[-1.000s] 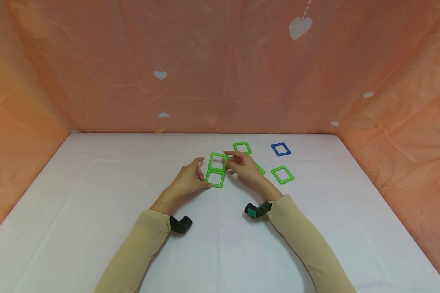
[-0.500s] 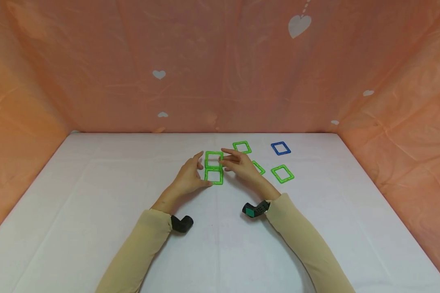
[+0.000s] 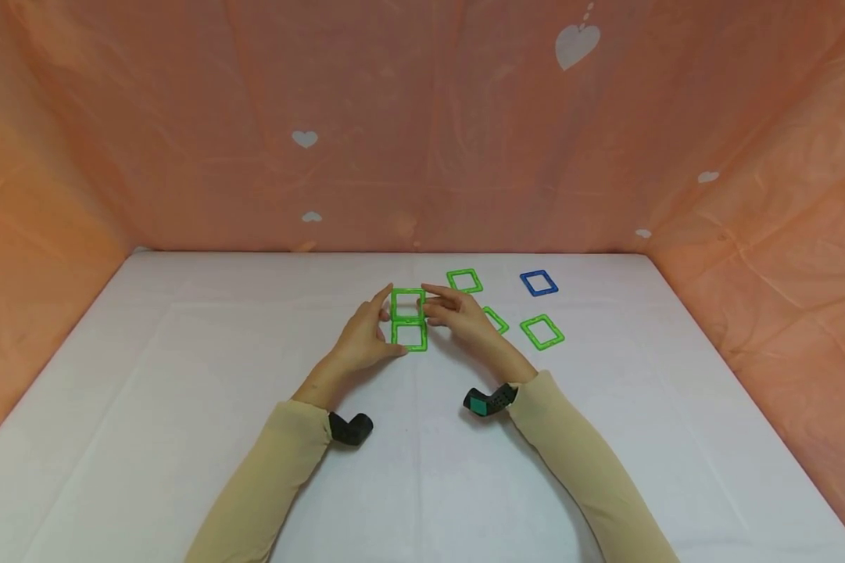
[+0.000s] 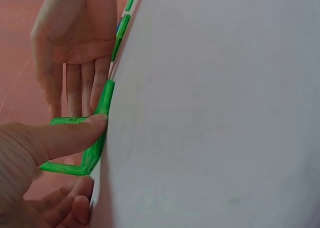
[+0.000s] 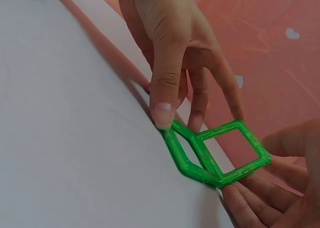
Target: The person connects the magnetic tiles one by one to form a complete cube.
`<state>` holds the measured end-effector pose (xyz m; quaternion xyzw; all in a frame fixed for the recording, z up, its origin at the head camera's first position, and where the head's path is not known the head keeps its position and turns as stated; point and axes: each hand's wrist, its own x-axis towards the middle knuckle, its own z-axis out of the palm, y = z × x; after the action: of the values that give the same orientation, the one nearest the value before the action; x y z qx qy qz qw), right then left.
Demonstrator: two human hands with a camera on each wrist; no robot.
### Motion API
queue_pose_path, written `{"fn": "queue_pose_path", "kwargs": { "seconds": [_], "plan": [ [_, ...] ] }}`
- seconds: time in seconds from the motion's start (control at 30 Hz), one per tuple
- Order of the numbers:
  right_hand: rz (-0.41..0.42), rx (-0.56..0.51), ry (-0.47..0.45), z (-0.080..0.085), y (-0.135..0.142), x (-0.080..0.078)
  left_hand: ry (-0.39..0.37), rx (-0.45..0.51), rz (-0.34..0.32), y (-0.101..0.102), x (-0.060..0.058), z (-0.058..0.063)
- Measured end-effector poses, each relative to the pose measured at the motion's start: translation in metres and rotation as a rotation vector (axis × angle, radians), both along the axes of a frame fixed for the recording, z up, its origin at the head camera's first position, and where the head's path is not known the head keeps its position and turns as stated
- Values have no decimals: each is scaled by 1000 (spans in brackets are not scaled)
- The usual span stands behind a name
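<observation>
Two green square magnetic tiles meet edge to edge in front of me. The near tile (image 3: 409, 348) lies flat on the white cloth, and the far tile (image 3: 408, 291) stands up from its back edge. My left hand (image 3: 359, 340) spans the pair from the left: its thumb (image 5: 164, 112) rests on the flat tile's near corner, and its index finger reaches the standing tile's top corner. On the other side my right hand (image 3: 467, 320) touches the standing tile's right edge with fairly straight fingers. Some fingertips of both hands are hidden behind the tiles.
To the right lie a blue square tile (image 3: 545, 293) and a green square tile (image 3: 543, 345). Another green tile (image 3: 464, 271) lies farther back, and one more (image 3: 497, 320) is partly covered by my right hand. Orange cloth (image 3: 422, 156) with white hearts walls the table's back and sides.
The joined tiles have turned from a slant to straight and shifted slightly left. My right hand has moved a little left with them; the left thumb stays at the near edge.
</observation>
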<state>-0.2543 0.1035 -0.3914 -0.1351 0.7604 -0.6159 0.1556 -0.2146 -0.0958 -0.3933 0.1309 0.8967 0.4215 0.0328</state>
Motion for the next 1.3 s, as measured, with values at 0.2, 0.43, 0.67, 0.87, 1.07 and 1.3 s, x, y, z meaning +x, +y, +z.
{"fn": "queue_pose_path", "kwargs": {
  "seconds": [0.2, 0.43, 0.67, 0.87, 1.07, 1.3],
  "plan": [
    [-59, -47, -85, 0, -2, 0, 17, 15, -25, 0, 2, -3],
    [-66, -56, -76, 2, 3, 1, 19, 8, -20, 0, 2, -4],
    [-110, -26, -47, 3, 11, 1, 22, 3, -7, 0, 1, -5],
    [-124, -4, 3, 5, 22, 2, 24, 6, -3, 0, 0, -6],
    [-128, 8, 35, 9, 33, 4, 26, 1, -2, 0, 0, -5],
    [-172, 130, 151, 5, 46, 4, 21, 1, -15, 1, -1, -5]
  ]
}}
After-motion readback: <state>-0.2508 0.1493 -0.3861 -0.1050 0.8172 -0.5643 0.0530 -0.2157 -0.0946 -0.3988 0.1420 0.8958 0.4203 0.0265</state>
